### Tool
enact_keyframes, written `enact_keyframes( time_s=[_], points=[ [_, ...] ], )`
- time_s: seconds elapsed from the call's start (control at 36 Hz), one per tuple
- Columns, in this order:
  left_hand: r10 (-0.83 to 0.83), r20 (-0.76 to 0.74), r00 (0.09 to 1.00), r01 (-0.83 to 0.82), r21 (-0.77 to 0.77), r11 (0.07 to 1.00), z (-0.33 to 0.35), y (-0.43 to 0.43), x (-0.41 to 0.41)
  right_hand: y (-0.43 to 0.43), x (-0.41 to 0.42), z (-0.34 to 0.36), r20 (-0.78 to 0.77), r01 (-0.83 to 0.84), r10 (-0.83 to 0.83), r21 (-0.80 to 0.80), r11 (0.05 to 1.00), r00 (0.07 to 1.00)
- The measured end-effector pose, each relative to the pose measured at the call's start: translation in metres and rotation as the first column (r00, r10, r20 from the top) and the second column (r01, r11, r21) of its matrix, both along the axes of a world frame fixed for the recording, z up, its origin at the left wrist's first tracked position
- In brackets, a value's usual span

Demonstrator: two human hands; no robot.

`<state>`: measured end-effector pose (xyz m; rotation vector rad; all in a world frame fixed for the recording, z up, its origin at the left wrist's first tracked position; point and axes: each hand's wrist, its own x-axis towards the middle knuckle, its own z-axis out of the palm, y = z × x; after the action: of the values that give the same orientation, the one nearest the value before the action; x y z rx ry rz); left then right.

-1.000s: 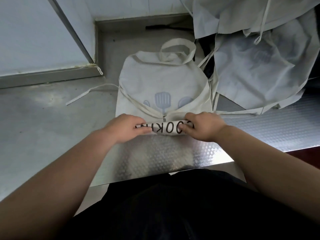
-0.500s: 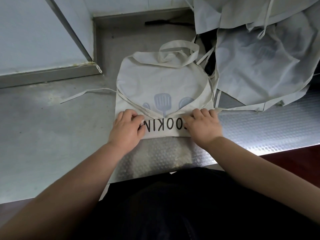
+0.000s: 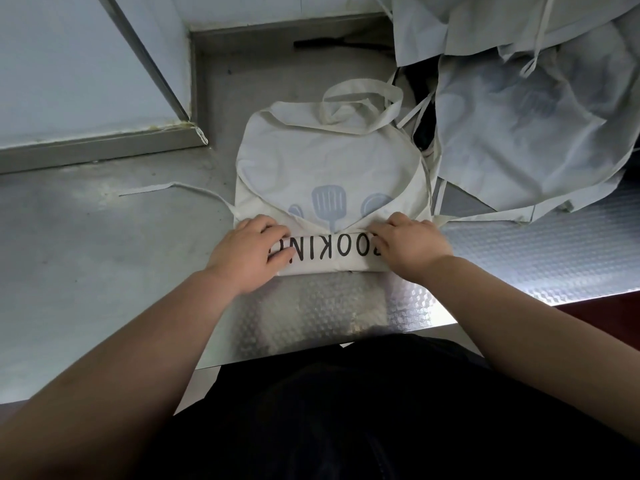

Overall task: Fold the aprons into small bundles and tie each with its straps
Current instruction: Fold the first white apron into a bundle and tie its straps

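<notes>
A cream apron [image 3: 329, 168] lies flat on the steel table [image 3: 86, 254], printed with blue utensils and black "COOKING" lettering. Its near end is rolled into a band [image 3: 332, 252] that shows the letters. My left hand [image 3: 247, 252] grips the band's left end, thumb and fingers curled round it. My right hand [image 3: 410, 244] grips the right end, fingers curled over the far edge. The neck loop [image 3: 363, 95] lies at the far end. One waist strap [image 3: 166, 187] trails left across the table.
A heap of several unfolded aprons [image 3: 519, 116] covers the back right, touching the right side of the apron I am rolling. A raised steel ledge [image 3: 104, 147] and wall panel close the back left. A dark object [image 3: 329, 43] lies by the back wall. The table's front edge [image 3: 311, 355] is at my waist.
Both hands have rolled the near end away from me. The band is wider and shows more of the lettering, and it sits closer to the blue utensil print.
</notes>
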<state>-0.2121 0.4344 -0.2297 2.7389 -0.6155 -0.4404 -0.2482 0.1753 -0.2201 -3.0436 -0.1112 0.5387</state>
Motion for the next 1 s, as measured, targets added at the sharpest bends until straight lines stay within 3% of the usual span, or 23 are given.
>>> enact_keyframes(
  time_s=[0.14,0.22,0.39,0.67,0.89,1.0],
  points=[
    [0.082,0.007,0.997,-0.082,-0.03,0.996,-0.002,0.011,-0.004,-0.007,-0.001,0.004,-0.052,0.052,-0.049,0.048,0.998,0.997],
    [0.145,-0.067,0.987,-0.15,-0.083,0.985,-0.001,0.016,-0.002,-0.019,-0.004,0.008,-0.125,0.145,-0.129,0.131,0.981,0.984],
    [0.256,-0.156,0.954,-0.28,-0.163,0.946,0.003,0.016,0.002,-0.028,-0.003,0.007,-0.124,0.229,-0.206,0.211,0.95,0.971],
    [0.359,-0.089,0.929,-0.369,-0.155,0.917,-0.001,0.015,-0.004,-0.025,-0.011,0.013,-0.158,0.243,-0.236,0.029,0.969,0.959],
    [0.46,-0.284,0.841,-0.525,-0.225,0.821,0.001,0.025,-0.001,-0.029,-0.016,0.018,-0.112,0.252,-0.253,-0.027,0.967,0.961],
    [0.494,-0.247,0.833,-0.542,-0.189,0.819,-0.002,0.029,0.002,-0.03,-0.016,0.011,-0.134,0.333,-0.33,0.003,0.943,0.934]
  ],
)
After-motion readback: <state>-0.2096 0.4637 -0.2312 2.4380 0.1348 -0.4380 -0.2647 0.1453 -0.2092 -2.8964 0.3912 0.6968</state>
